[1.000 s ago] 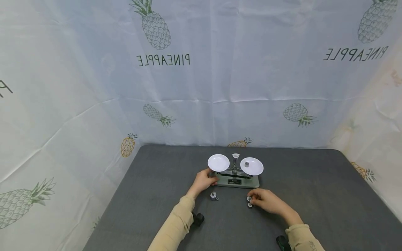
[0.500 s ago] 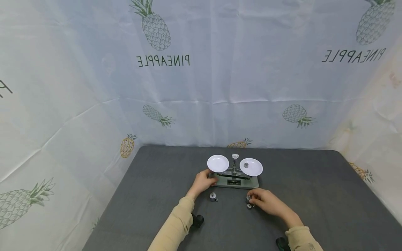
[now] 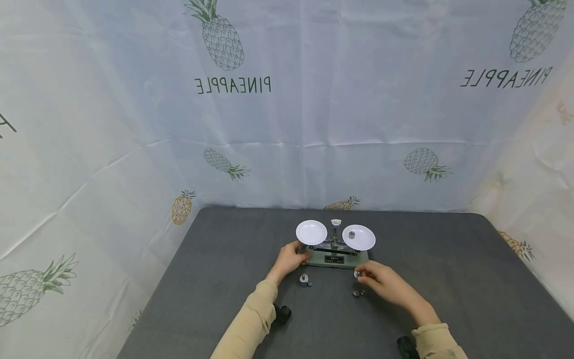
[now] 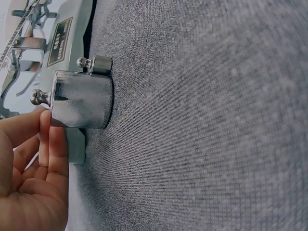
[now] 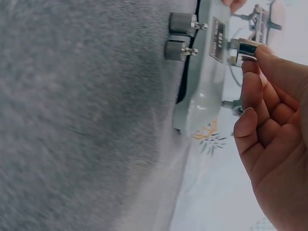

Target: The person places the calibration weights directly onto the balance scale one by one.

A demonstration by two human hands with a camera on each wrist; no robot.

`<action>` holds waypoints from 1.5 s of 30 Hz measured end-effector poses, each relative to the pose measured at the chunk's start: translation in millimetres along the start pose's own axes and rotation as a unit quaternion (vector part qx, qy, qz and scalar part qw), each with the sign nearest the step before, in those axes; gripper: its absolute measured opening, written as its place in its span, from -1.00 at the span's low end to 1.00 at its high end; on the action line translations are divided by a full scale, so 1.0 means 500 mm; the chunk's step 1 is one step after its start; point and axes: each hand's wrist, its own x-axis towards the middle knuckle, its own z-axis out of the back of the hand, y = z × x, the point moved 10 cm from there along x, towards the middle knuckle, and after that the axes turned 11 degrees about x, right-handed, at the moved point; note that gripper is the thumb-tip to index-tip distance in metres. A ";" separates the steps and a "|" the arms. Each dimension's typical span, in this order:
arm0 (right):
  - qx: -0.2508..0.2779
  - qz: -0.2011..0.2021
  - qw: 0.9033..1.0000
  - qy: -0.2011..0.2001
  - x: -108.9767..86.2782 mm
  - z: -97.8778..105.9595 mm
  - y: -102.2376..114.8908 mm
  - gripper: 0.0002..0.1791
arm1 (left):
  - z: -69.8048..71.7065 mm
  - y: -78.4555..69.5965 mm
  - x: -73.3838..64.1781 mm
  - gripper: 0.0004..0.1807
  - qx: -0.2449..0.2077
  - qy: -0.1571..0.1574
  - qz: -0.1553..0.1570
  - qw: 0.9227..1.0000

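A balance scale with a pale green base [image 3: 320,258] stands on the table, with a white left pan [image 3: 311,233] and a white right pan [image 3: 362,241]. My left hand [image 3: 287,260] grips the left end of that base. Between thumb and fingertips, my right hand [image 3: 383,284] pinches a small metal weight [image 5: 247,46], held up off the table before the scale's right side. Another weight [image 3: 352,235] sits on the right pan. Below the right hand stand two knobbed weights, one larger [image 5: 182,23] and one smaller [image 5: 174,50].
In front of the scale's left side, a big chrome weight [image 4: 82,99] stands beside a tiny one [image 4: 102,64]. The dark grey tabletop [image 3: 242,234] ends at a pineapple-print curtain [image 3: 287,174].
My right hand has lifted its weight from among the others, moving slightly up and toward the scale. The left hand stays at the base.
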 end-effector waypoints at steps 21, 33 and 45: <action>-0.023 0.012 0.997 -0.079 0.017 0.070 0.051 -0.78 | 0.005 0.009 -0.001 -0.66 0.029 -0.013 0.009 0.999; -0.074 -0.017 0.989 -0.126 0.048 0.112 0.037 -0.74 | 0.006 0.008 -0.002 -0.66 0.023 -0.017 0.004 1.000; -0.127 -0.041 0.972 -0.194 0.070 0.134 0.016 -0.76 | 0.001 0.006 -0.002 -0.65 0.016 -0.024 0.012 1.000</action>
